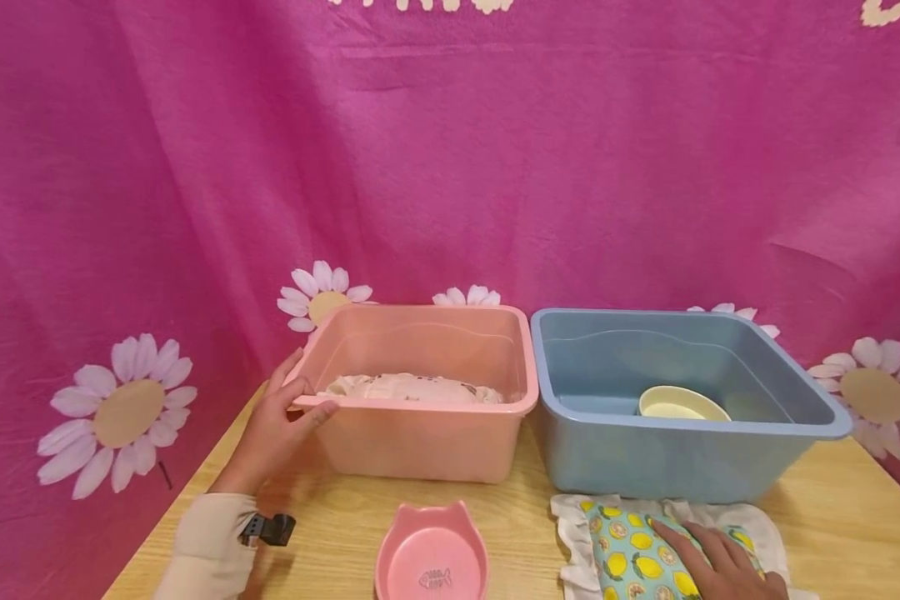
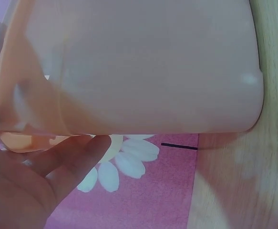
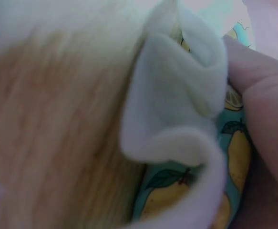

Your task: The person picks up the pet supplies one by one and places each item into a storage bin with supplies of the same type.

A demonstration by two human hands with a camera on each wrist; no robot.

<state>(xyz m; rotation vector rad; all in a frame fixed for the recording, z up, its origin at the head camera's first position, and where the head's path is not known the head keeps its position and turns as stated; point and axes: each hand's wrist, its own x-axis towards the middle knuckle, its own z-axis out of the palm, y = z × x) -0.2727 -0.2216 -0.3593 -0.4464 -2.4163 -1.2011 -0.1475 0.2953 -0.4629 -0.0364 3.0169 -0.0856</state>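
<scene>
My left hand (image 1: 273, 429) holds the front left corner of the pink plastic tub (image 1: 420, 446), thumb over the rim. In the left wrist view, the fingers (image 2: 88, 155) lie along the tub's outer wall (image 2: 162, 71). Inside the tub is a pale printed cloth bundle (image 1: 412, 387), partly hidden by the front wall. My right hand (image 1: 727, 562) rests on a small lemon-print pillow (image 1: 630, 550) with a white ruffled edge, its fingers spread over the top. The right wrist view shows the ruffle (image 3: 172, 95) close up.
A blue tub (image 1: 667, 462) stands right of the pink one, with a cream bowl (image 1: 678, 404) inside. A pink cat-shaped dish (image 1: 431, 550) sits at the front of the wooden table (image 1: 337, 517). A magenta flowered cloth (image 1: 450, 167) hangs behind.
</scene>
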